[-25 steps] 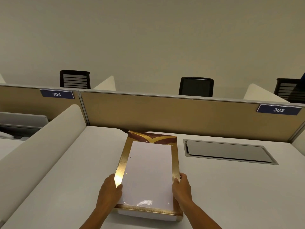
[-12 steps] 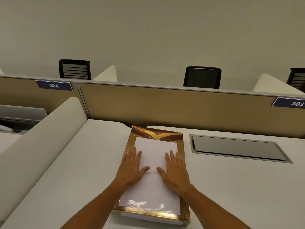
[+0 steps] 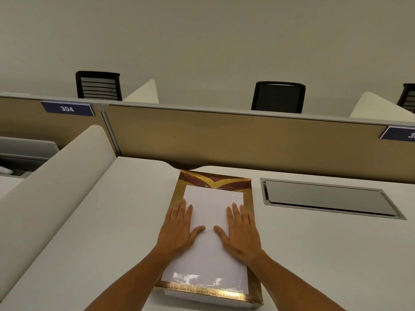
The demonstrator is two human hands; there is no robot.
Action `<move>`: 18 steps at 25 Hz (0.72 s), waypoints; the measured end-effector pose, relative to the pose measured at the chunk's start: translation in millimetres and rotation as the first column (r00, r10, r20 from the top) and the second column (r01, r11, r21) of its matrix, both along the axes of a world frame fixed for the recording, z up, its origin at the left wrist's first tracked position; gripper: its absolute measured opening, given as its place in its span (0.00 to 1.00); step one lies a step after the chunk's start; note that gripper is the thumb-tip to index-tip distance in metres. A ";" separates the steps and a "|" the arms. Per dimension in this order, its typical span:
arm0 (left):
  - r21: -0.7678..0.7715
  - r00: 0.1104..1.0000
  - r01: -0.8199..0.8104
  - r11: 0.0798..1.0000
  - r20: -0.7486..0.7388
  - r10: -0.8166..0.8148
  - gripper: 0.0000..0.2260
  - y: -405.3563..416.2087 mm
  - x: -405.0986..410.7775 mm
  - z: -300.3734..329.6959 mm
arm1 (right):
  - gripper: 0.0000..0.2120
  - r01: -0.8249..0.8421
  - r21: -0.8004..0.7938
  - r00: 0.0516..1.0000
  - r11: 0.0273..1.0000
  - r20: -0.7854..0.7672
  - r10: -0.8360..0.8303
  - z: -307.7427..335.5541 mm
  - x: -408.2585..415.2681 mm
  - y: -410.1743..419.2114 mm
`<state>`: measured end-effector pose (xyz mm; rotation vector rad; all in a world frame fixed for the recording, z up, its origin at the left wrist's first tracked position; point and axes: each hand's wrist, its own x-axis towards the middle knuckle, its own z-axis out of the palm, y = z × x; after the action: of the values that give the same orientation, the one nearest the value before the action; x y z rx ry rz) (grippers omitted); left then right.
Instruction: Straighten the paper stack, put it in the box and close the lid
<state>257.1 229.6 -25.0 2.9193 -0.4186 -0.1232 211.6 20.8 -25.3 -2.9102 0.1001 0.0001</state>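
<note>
Whereas both hands gripped the lid's side edges a second ago, they now lie flat on top of it, spread slightly wider than half a second ago. Left hand rests palm-down, fingers extended, grasping nothing, near the left gold border. Lid covers the box on the surface. Right hand mirrors it, released, thumb pointing inward.

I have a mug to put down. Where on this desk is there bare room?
Bare white desk lies between the gold-edged box and the cream side divider, and in front of the grey cable hatch. Both hands cover the box.
</note>
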 end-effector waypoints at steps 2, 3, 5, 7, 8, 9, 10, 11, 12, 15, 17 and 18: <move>0.008 0.999 -0.007 1.000 0.035 0.007 0.44 0.4 -0.1 -3.4 | 0.48 -0.009 -0.008 1.000 1.000 0.001 0.009 -1.9 -0.3 0.0; 0.010 0.999 -0.013 1.000 0.033 0.013 0.44 1.4 -0.2 -5.6 | 0.48 -0.013 -0.009 1.000 1.000 0.002 0.013 -2.2 0.0 0.5; 0.000 0.999 -0.015 1.000 0.028 0.015 0.43 4.3 0.3 -8.4 | 0.48 -0.022 -0.013 1.000 1.000 0.010 0.022 -0.1 1.5 2.2; 0.000 0.998 -0.017 1.000 0.056 0.017 0.43 6.3 0.2 -9.4 | 0.48 -0.029 -0.029 0.999 0.999 0.021 0.030 1.1 2.7 4.3; 0.000 0.999 -0.020 1.000 0.041 0.020 0.43 7.5 -0.3 -8.6 | 0.48 -0.032 -0.031 0.999 0.999 0.010 0.032 2.7 3.2 4.7; 0.000 0.998 -0.016 1.000 0.055 0.016 0.44 9.2 -0.4 -10.8 | 0.48 -0.039 -0.039 0.999 0.998 -0.004 0.039 3.2 3.3 4.7; 0.005 0.999 -0.022 1.000 0.050 0.022 0.44 9.3 -2.0 -10.2 | 0.48 -0.047 -0.047 0.999 0.998 -0.024 0.046 3.8 2.9 6.1; 0.009 0.999 -0.024 1.000 0.048 0.024 0.44 9.6 -3.7 -11.1 | 0.48 -0.052 -0.057 0.998 0.997 -0.039 0.050 2.4 3.1 6.9; 0.012 0.999 -0.025 1.000 0.028 0.024 0.44 9.0 -5.8 -9.0 | 0.49 -0.051 -0.055 0.997 0.997 -0.058 0.048 3.2 3.8 7.2; 0.031 1.000 -0.024 0.999 -0.019 0.025 0.49 8.6 -6.5 -0.1 | 0.54 -0.061 -0.053 0.990 0.997 -0.129 0.054 8.2 7.8 6.0; 0.100 0.994 -0.035 0.994 -0.099 0.045 0.48 2.3 -2.6 16.4 | 0.53 -0.091 -0.050 0.975 0.995 -0.209 0.079 20.9 11.9 2.0; 0.121 0.994 -0.029 0.992 -0.100 0.041 0.44 -4.6 -3.2 23.7 | 0.49 -0.103 -0.036 0.970 0.994 -0.223 0.093 28.3 10.6 0.7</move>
<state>253.9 225.0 -1.3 3.0185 -0.3554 -0.3019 222.1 21.5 2.9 -2.9484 -0.0070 0.3435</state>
